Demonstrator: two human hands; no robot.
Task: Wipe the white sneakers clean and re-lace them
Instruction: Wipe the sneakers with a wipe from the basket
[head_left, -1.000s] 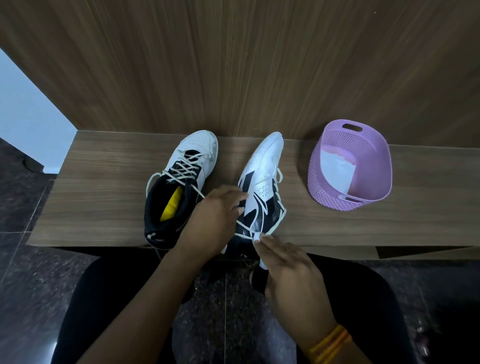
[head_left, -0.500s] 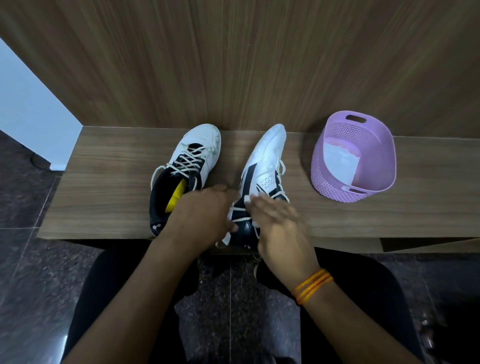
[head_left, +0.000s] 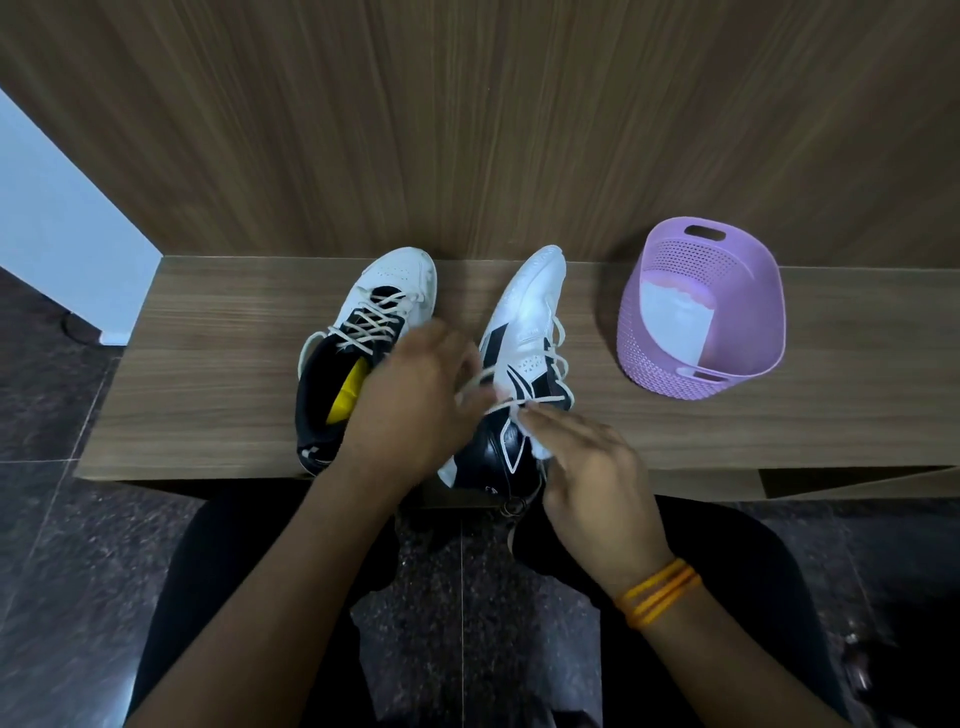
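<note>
Two white and black sneakers stand on a wooden bench (head_left: 208, 374). The left sneaker (head_left: 374, 312) is laced, upright, with a yellow insole showing. The right sneaker (head_left: 530, 332) is tipped on its side, its heel over the bench's front edge. My left hand (head_left: 415, 405) is blurred at that shoe's left side, its fingers at a loop of white lace (head_left: 483, 389). My right hand (head_left: 587, 467) lies against the shoe's heel, fingertips pinching the lace where it crosses the shoe.
A purple perforated basket (head_left: 758, 312) with a white cloth (head_left: 675, 322) inside sits on the bench to the right. A wood-panel wall rises behind the bench. Dark stone floor and my dark-clothed legs lie below.
My left hand has shifted right and up with a lace loop. My right hand slid back from the shoe's middle toward its heel, drawing the lace across.
</note>
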